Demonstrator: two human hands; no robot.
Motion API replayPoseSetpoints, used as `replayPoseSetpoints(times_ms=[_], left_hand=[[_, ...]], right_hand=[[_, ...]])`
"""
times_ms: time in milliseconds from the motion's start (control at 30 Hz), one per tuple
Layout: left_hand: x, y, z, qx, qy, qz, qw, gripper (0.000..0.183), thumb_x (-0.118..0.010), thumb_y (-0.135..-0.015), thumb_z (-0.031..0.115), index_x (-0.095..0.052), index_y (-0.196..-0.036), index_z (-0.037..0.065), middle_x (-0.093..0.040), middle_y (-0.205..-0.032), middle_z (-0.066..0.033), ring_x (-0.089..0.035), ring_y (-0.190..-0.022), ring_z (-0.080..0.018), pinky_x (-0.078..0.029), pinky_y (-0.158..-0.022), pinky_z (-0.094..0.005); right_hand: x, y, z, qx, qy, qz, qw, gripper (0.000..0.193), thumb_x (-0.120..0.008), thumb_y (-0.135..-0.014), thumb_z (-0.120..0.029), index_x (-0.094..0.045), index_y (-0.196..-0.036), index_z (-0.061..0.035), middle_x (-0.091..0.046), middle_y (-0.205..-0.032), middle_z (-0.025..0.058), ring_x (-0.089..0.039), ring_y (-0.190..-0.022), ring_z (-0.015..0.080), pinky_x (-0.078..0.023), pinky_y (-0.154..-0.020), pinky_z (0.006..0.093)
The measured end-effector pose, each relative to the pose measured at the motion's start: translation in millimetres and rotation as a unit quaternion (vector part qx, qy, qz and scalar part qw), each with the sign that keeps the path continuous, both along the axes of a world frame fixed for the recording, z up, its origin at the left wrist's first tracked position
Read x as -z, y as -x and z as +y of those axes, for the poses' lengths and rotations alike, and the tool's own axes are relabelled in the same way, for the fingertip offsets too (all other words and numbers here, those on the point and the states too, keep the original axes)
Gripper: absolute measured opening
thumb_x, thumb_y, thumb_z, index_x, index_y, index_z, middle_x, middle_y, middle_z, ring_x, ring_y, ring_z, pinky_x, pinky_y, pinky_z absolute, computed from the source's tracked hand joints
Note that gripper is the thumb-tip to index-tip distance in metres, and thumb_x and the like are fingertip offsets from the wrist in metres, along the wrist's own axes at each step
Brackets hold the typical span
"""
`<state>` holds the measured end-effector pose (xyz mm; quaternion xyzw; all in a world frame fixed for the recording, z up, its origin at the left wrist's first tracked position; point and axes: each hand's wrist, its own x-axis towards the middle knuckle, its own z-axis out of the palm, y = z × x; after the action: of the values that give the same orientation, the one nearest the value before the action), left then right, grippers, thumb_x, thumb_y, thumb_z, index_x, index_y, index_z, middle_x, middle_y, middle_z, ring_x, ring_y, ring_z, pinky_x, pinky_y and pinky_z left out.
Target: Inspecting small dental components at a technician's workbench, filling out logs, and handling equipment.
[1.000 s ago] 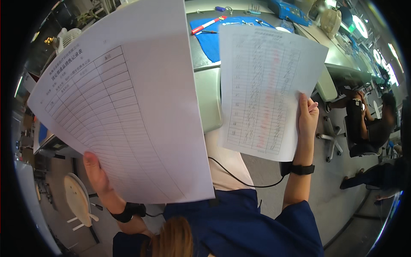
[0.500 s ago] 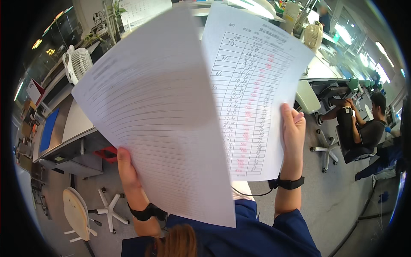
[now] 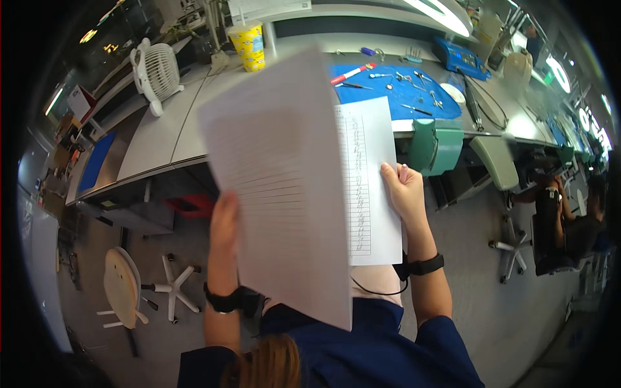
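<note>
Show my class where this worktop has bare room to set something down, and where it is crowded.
Bare grey worktop shows between the white fan, the yellow cup and the raised sheet in the left hand. Crowded: the blue cloth, strewn with small tools, and its right side, bordered by a white dish and blue device.

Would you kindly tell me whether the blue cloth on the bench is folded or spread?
Spread: the blue cloth lies flat, with slender metal tools scattered across it.
</note>
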<state>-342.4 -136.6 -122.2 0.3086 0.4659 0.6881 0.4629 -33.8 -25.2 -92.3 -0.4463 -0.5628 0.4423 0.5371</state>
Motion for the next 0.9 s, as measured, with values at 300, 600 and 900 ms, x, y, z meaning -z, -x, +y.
replayPoseSetpoints(times_ms=[300, 600, 900], left_hand=[[8, -50, 21, -0.059, 0.019, 0.279, 0.958, 0.034, -0.051, -0.090, 0.027, -0.058, -0.077, -0.003, -0.052, -0.069, -0.0003, -0.043, -0.062, -0.0049, -0.036, -0.056, -0.0217], [-4, -72, 27, -0.052, 0.013, 0.154, 0.987, 0.031, -0.049, -0.091, 0.023, -0.058, -0.076, -0.003, -0.053, -0.062, 0.0002, -0.042, -0.055, -0.0043, -0.035, -0.051, -0.0196], [-5, -36, 15, -0.018, -0.019, 0.150, 0.988, 0.030, -0.047, -0.092, 0.023, -0.058, -0.089, -0.004, -0.062, -0.082, -0.0051, -0.053, -0.071, -0.0062, -0.042, -0.064, -0.0207]], right_hand=[[15, 3, -11, -0.053, 0.061, -0.055, 0.995, 0.035, -0.054, -0.087, -0.018, -0.048, -0.057, -0.0001, -0.043, -0.051, -0.0060, -0.033, -0.047, 0.0011, -0.025, -0.041, 0.0207], [37, -8, 0, -0.082, 0.014, -0.006, 0.997, 0.035, -0.049, -0.091, -0.019, -0.052, -0.060, -0.0025, -0.039, -0.052, -0.0088, -0.027, -0.046, -0.0012, -0.021, -0.040, 0.0174], [-4, 13, -17, -0.071, -0.008, -0.060, 0.996, 0.039, -0.054, -0.086, -0.025, -0.045, -0.057, -0.0005, -0.038, -0.049, -0.0020, -0.033, -0.049, 0.0058, -0.030, -0.043, 0.0267]])
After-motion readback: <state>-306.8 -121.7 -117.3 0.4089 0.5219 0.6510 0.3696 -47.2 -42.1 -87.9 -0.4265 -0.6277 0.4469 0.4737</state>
